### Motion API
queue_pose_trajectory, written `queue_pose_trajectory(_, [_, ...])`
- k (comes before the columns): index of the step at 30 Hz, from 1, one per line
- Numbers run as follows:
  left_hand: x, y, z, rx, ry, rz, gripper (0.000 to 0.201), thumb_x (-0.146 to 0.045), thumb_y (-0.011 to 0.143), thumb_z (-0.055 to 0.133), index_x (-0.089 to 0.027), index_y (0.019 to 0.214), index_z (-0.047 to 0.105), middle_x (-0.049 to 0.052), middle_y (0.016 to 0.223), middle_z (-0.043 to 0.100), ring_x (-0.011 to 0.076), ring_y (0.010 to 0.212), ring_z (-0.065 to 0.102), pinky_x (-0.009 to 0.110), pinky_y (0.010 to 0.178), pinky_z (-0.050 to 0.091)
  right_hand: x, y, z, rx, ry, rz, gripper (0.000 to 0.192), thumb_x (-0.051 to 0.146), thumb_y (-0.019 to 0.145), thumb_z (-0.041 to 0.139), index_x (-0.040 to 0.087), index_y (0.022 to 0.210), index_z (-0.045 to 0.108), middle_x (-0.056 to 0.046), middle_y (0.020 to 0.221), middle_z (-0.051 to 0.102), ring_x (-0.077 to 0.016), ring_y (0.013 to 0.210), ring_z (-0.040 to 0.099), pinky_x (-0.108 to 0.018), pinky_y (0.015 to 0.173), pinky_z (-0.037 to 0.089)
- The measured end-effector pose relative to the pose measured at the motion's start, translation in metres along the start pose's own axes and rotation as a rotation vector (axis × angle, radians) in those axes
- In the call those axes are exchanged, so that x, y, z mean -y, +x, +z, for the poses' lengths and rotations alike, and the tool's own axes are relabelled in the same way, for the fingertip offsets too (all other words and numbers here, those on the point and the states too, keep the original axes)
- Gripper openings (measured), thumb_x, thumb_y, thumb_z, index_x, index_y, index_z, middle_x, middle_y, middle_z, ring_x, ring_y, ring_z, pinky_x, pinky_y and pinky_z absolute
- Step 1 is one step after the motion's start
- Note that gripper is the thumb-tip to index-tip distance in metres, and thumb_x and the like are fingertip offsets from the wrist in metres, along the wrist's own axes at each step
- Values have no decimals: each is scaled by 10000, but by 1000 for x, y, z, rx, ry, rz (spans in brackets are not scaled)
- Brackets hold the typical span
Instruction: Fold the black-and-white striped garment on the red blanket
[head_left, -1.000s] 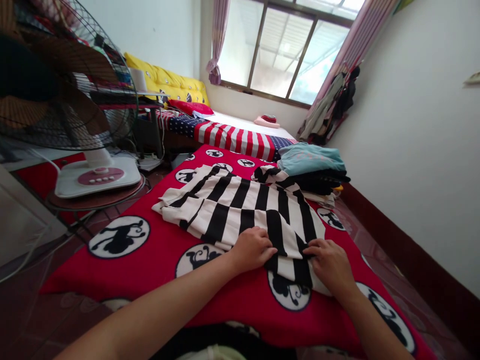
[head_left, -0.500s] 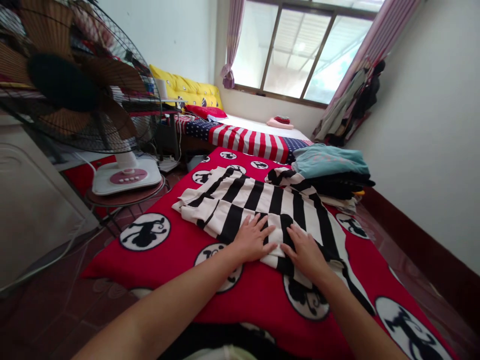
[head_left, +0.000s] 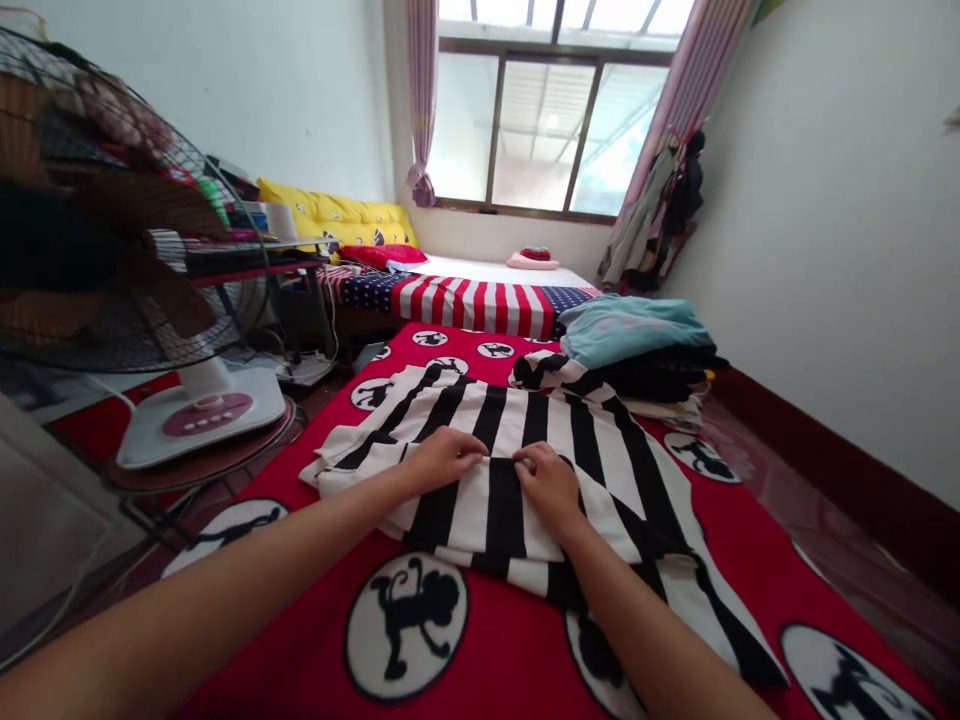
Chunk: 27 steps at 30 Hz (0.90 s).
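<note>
Here we press both hands on the striped garment [head_left: 525,450] spread across the middle of the red blanket [head_left: 487,650]: our left hand [head_left: 442,458] and right hand [head_left: 551,485] each pinch a fold of it. Beyond, at the blanket's far right corner, sits a pile of folded clothes [head_left: 634,345].

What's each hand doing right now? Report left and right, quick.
Left hand: fingers curled, pinching the striped garment.
Right hand: fingers curled, gripping the same garment beside the left.
</note>
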<state>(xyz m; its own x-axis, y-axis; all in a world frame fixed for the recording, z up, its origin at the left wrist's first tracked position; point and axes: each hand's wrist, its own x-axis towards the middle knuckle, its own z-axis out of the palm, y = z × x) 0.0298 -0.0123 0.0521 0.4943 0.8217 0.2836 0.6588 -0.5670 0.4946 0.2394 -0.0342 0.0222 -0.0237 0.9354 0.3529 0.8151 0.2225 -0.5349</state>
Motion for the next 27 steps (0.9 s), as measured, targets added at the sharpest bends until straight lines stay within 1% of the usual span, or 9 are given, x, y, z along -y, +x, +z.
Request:
queue_pose_trajectory(4, [29,43,-13,-117,153,-52,239,-184,830,544,-209,965,739,17,924,755,168,849,689,249,794,515,3,-7,0,6,39,-57,166,194,816,545,246,890,683,-1,976,665,-145,761,610,-257,663,411])
queue_pose_trajectory(8, [40,92,-8,-161,204,-61,298,-143,822,531,-188,1063,700,54,996,729,192,914,672,296,855,512,3,-9,0,-2,111,-36,158,180,826,536,251,878,667,4,959,661,-152,791,607,-256,693,413])
queue_pose_trajectory(13, [31,157,14,-197,246,-65,531,-102,800,542,-160,1327,517,118,1234,617,238,1112,598,358,976,469,4,-8,0,8,171,-19,173,146,822,530,251,862,662,10,961,662,-152,831,612,-251,708,411])
queue_pose_trajectory(17, [17,205,34,-204,263,-86,701,-110,778,586,-194,1436,359,132,1382,479,261,1206,536,364,985,462,3,-7,0,6,194,-7,165,139,816,543,248,864,656,12,958,657,-153,858,610,-252,730,416])
queue_pose_trajectory(19, [11,223,44,-196,274,-100,781,-113,735,643,-210,1446,333,135,1412,433,276,1239,504,369,982,461,3,-7,1,8,196,0,163,138,814,547,249,864,656,13,954,655,-153,855,609,-253,728,419])
queue_pose_trajectory(21, [5,236,54,-189,287,-109,807,-130,691,700,-220,1423,372,133,1425,411,297,1269,465,381,986,453,2,-8,2,10,194,3,164,136,811,549,249,860,657,12,947,655,-153,845,610,-255,723,422])
queue_pose_trajectory(23, [0,243,61,-191,301,-115,679,-164,680,725,-225,1319,503,117,1374,464,307,1239,479,387,970,456,3,-8,2,10,195,2,163,135,806,551,249,853,657,11,942,655,-154,836,610,-259,726,427])
queue_pose_trajectory(25, [-5,246,63,-209,313,-119,393,-189,724,690,-215,1114,642,96,1241,565,298,1146,537,390,934,465,3,-8,1,4,218,10,169,134,802,547,249,860,657,7,946,652,-154,828,612,-265,732,436])
queue_pose_trajectory(27, [-10,245,60,-251,326,-116,170,-200,788,620,-201,945,685,89,1114,624,295,1093,553,406,927,453,3,-7,1,-31,286,40,208,139,800,543,245,942,652,-7,1014,641,-147,801,614,-274,745,453])
